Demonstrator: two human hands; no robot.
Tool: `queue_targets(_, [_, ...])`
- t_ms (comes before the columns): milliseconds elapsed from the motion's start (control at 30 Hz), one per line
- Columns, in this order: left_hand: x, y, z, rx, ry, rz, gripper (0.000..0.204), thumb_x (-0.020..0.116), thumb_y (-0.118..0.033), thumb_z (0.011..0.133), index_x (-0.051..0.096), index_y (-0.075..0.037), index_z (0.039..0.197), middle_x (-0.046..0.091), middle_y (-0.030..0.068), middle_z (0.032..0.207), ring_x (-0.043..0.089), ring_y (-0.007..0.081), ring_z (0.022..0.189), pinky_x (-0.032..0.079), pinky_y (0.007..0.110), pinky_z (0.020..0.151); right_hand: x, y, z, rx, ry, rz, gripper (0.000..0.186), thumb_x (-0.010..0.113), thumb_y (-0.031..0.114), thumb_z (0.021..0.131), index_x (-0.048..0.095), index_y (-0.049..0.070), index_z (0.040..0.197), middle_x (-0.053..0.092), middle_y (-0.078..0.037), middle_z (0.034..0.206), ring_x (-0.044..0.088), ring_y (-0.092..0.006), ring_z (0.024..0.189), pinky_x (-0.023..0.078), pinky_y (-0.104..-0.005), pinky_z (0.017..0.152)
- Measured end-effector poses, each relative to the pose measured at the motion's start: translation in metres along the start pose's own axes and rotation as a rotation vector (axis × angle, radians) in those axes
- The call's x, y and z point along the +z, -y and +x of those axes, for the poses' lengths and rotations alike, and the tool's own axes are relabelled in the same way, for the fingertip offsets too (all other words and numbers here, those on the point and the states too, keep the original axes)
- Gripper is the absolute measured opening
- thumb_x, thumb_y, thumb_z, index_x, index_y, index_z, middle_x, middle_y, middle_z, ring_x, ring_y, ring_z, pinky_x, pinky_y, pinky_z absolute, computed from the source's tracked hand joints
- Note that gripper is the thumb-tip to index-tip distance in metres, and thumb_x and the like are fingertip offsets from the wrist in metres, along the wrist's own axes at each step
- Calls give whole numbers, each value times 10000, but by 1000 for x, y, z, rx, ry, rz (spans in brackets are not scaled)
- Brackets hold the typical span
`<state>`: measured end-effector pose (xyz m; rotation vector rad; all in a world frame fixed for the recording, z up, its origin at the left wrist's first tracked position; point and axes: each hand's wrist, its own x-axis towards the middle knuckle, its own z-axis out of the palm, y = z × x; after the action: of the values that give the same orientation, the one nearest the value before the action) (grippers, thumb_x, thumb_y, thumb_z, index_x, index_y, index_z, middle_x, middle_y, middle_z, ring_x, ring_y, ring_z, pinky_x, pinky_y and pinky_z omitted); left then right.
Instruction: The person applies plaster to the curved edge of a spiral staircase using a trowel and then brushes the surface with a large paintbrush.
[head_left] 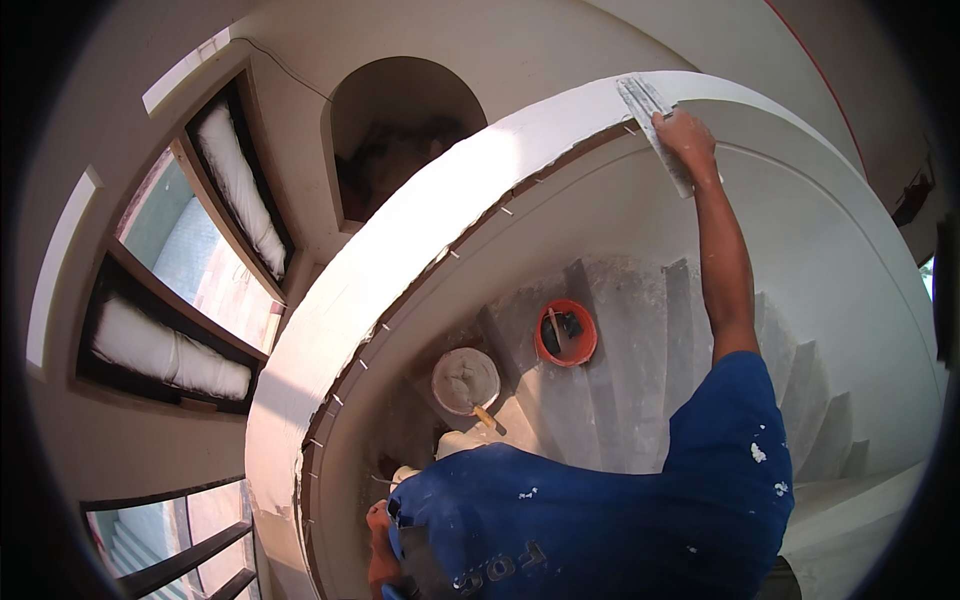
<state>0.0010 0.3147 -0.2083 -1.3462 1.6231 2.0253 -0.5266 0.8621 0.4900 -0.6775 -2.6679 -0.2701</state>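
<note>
My right hand [685,140] grips a plastering trowel [673,172], its long flat blade laid across the curved top of a white stair wall [400,210]. Grey-white smears mark the blade. My right arm reaches far out and up. Low beside my body on the left, my left hand [378,515] is curled near the inner side of the wall; what it holds, if anything, is hidden. On the steps stand a bucket of pale plaster [466,380] with a yellowish tool handle [489,419] at its rim and an orange bucket [592,335] with tools inside.
Dusty grey winding steps [640,370] curve below me. Small pale pegs [453,254] stick out along the wall's ragged inner edge. Beyond are windows [190,235] with white wrapped bundles [170,350] beside them and an arched niche [405,110].
</note>
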Motion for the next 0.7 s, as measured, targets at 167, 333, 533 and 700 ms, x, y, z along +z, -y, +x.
queue_targets(167, [21, 3, -4, 91, -59, 179, 143, 637, -102, 902, 690, 24, 944, 703, 66, 922, 645, 158, 824, 520, 302, 763, -24, -46, 35, 79, 51, 8, 609, 513, 494, 889, 632, 6, 1232, 652, -245, 1193, 624, -373, 1133, 478, -473, 957])
queue_targets(333, [32, -6, -7, 40, -134, 227, 164, 621, -118, 889, 699, 12, 951, 708, 65, 907, 646, 157, 816, 517, 308, 753, -1, -7, 33, -179, 20, 120, 638, 517, 559, 883, 644, 14, 1190, 674, -240, 1132, 640, -380, 1091, 485, -477, 932])
queue_targets(533, [70, -52, -26, 87, -135, 338, 205, 577, -145, 906, 720, -2, 938, 720, 70, 876, 656, 159, 802, 519, 309, 749, 9, -23, 64, -186, -40, -77, 599, 507, 522, 899, 623, 29, 1220, 678, -224, 1140, 640, -380, 1094, 490, -475, 945])
queue_targets(700, [58, -25, -18, 48, -159, 293, 209, 579, -148, 913, 725, -1, 934, 723, 71, 879, 659, 157, 813, 520, 312, 759, -11, -69, 95, 33, -92, 51, 611, 514, 514, 900, 632, -1, 1206, 656, -241, 1187, 625, -378, 1132, 474, -457, 976])
